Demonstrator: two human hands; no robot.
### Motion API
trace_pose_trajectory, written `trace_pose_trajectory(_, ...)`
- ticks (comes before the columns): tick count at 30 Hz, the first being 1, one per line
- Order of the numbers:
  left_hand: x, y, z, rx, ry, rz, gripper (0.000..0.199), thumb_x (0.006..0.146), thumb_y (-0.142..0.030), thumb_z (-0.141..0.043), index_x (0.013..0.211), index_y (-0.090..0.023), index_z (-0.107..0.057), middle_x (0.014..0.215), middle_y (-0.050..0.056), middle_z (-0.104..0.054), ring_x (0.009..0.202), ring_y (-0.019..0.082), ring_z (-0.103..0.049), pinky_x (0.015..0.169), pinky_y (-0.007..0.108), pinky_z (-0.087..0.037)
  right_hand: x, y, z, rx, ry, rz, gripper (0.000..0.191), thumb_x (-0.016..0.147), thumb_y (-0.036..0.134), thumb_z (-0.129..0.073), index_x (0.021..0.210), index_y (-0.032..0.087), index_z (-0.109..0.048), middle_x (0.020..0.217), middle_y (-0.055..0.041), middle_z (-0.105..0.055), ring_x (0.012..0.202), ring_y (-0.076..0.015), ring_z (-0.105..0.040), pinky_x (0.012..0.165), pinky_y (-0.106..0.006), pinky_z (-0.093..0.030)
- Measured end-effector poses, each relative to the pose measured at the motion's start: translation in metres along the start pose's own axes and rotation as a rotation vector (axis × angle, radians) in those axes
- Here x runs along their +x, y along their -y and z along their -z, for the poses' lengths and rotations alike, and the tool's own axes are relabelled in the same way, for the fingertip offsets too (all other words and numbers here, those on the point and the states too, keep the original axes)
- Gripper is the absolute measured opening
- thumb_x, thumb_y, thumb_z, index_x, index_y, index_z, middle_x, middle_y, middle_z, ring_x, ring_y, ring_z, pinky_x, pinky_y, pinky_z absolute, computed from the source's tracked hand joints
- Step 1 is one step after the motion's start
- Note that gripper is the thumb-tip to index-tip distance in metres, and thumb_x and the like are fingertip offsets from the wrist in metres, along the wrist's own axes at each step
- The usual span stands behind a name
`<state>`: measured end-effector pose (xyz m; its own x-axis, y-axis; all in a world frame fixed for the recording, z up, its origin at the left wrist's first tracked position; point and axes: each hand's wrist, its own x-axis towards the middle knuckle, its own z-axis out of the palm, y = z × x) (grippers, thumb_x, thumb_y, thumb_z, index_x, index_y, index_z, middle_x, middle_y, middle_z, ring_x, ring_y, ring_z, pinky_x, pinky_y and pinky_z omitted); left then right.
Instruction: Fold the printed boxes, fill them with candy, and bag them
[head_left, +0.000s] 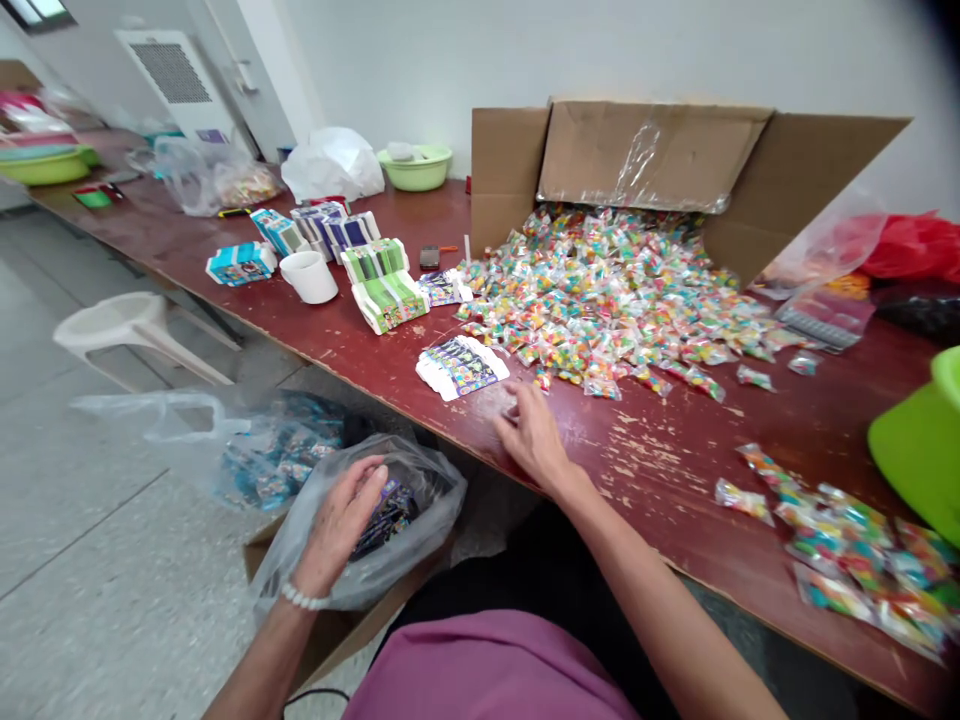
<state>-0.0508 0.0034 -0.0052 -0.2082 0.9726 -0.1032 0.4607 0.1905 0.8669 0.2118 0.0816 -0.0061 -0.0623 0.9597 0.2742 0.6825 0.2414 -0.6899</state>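
Head view: left hand (351, 520), open, over plastic bag (441, 482); right hand (532, 435), loosely open, beside flat cartons (463, 367), probably laid close for reach.

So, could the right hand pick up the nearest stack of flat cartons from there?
Most likely yes: the right hand looks empty, its fingertips are right by the stack of flat cartons, and nothing seems to block the way.

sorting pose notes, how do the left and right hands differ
The left hand is over the open plastic bag, while the right hand is at the tabletop beside the patterned cartons. The left hand has a beaded bracelet at its wrist; the right hand has none. Both appear to hold nothing.
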Motion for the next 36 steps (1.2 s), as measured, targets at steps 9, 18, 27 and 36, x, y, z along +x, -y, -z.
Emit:
trace_pose_trajectory(9,0.037,-0.016,-0.017,0.116,0.007,-0.215,0.040,0.089,-0.046,-0.054,0.118,-0.021,-0.064,0.120,0.009,-0.064,0.113,0.026,-0.057,0.099,0.040,-0.042,0.087,-0.005,-0.024,-0.273,0.038,-0.387,0.058,0.075,0.054,-0.075,0.112,0.013,-0.059,0.132,-0.0251,-0.046,0.113,-0.0420,-0.059,0.091,-0.054,-0.045)
trace_pose_trajectory(18,0.045,-0.027,-0.026,-0.009,-0.002,-0.190,0.037,0.086,-0.041,-0.060,0.116,-0.021,-0.066,0.115,0.009,-0.068,0.105,0.025,-0.061,0.096,0.038,-0.044,0.078,-0.021,-0.019,0.250,-0.098,-0.485,0.026,0.075,0.042,-0.068,0.086,0.022,-0.057,0.089,-0.0034,-0.067,0.094,-0.0250,-0.063,0.086,-0.041,-0.047)
trace_pose_trajectory(27,0.016,-0.073,-0.028,-0.567,0.545,0.018,0.042,0.081,-0.045,-0.067,0.112,-0.017,-0.067,0.110,0.012,-0.070,0.101,0.026,-0.065,0.088,0.035,-0.048,0.007,0.012,0.050,0.829,0.288,-0.199,0.025,0.077,0.042,-0.074,0.084,0.019,-0.065,0.078,-0.0001,-0.067,0.071,-0.0137,-0.060,0.070,-0.027,-0.048)
trace_pose_trajectory(36,-0.024,-0.085,-0.073,-0.653,0.979,0.180,0.037,0.061,-0.033,-0.083,0.088,-0.011,-0.070,0.070,0.005,-0.068,0.059,0.016,-0.063,0.057,0.025,-0.047,-0.054,0.040,0.053,0.975,0.286,-0.329,0.053,0.075,0.041,-0.079,0.117,0.023,-0.052,0.094,-0.0010,-0.064,0.086,-0.0157,-0.061,0.077,-0.029,-0.050)
